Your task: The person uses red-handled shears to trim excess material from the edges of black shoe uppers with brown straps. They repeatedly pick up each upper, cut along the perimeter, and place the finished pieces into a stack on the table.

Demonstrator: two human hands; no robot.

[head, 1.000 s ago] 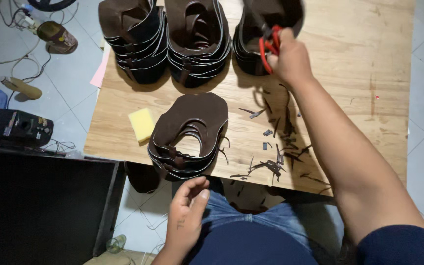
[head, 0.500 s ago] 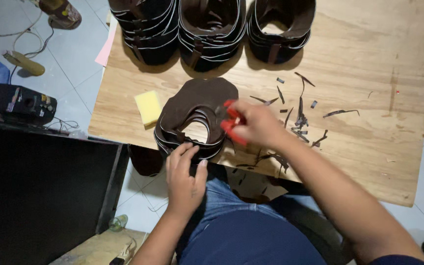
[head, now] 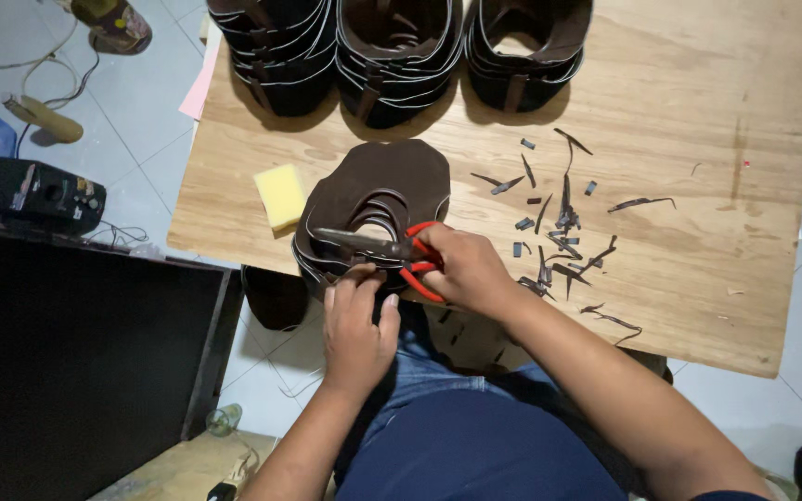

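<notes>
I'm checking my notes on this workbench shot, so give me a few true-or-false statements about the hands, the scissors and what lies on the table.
1. The right hand holds red-handled scissors. True.
2. The left hand rests on the yellow sponge. False: it touches the near edge of the stack of brown cut pieces; the sponge lies apart, to the left.
3. Dark trimmings lie scattered on the wooden table. True.
4. The scissors point toward the trimmings. False: the blades point left, across the brown stack.
</notes>
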